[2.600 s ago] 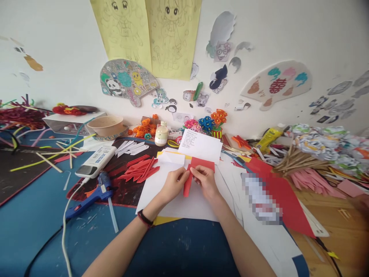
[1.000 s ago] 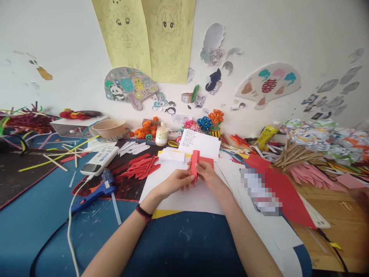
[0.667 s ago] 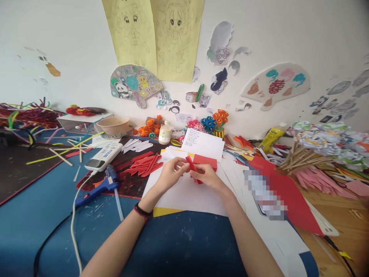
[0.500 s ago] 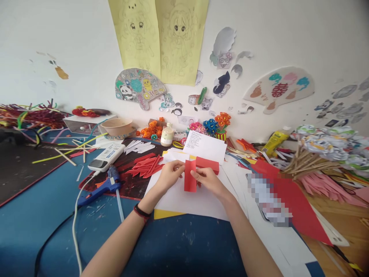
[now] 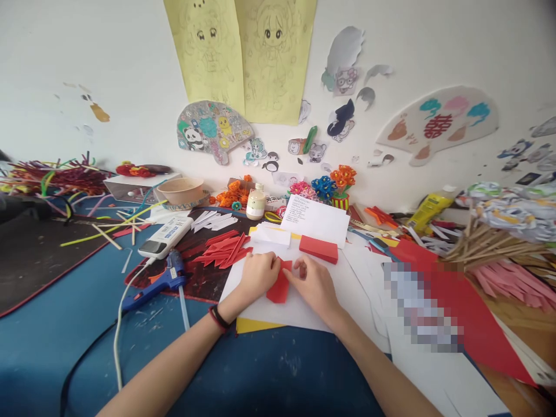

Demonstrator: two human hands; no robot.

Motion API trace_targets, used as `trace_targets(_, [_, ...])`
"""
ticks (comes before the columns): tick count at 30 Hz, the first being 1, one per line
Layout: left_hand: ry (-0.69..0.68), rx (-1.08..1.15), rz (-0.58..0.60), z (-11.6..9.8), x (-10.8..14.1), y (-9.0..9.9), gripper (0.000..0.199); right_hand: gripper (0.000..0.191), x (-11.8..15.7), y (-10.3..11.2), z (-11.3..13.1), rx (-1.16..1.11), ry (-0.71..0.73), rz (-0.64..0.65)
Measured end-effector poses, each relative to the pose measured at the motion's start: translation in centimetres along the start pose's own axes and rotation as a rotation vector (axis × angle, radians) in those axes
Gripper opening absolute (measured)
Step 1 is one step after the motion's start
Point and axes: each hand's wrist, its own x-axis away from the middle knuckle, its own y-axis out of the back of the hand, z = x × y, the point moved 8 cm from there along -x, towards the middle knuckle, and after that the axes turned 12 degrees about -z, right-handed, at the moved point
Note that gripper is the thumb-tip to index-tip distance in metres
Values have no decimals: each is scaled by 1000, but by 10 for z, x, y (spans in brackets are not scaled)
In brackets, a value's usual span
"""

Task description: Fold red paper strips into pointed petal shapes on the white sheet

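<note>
A small folded piece of red paper (image 5: 278, 291) lies low over the white sheet (image 5: 256, 308) between my hands. My left hand (image 5: 259, 275) is closed on its upper left part, knuckles up, hiding some of it. From the other side, my right hand (image 5: 316, 285) has its thumb at the paper's right edge and its other fingers curled in. Just beyond my hands rests a stack of red paper rectangles (image 5: 318, 249). Folded red pieces (image 5: 223, 249) are piled to the left, beside folded white strips (image 5: 214, 220).
A blue hot glue gun (image 5: 160, 284) with a cord and a white power bank (image 5: 165, 237) lie at left. Behind stand a glue bottle (image 5: 256, 202), a bowl (image 5: 181, 193) and a handwritten card (image 5: 316, 221). On the right are red sheets (image 5: 478, 330) and a blurred-out object (image 5: 421, 307).
My hands have lowered the red paper toward the sheet and slightly left. It is now tilted, with my left hand turned over it. The red stack behind is in fuller view.
</note>
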Motion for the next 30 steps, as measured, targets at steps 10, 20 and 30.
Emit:
trace_targets(10, [-11,30,-9,8,-1,3,20,33,9,-15,11,388,359,63])
trace_targets(20, [3,40,-34,6,-3,5,14,29,9,-12,10,412,432,67])
trace_targets(30, [-204,-87,-169,-10,7,15,19,31,11,-13,8,413,412,88])
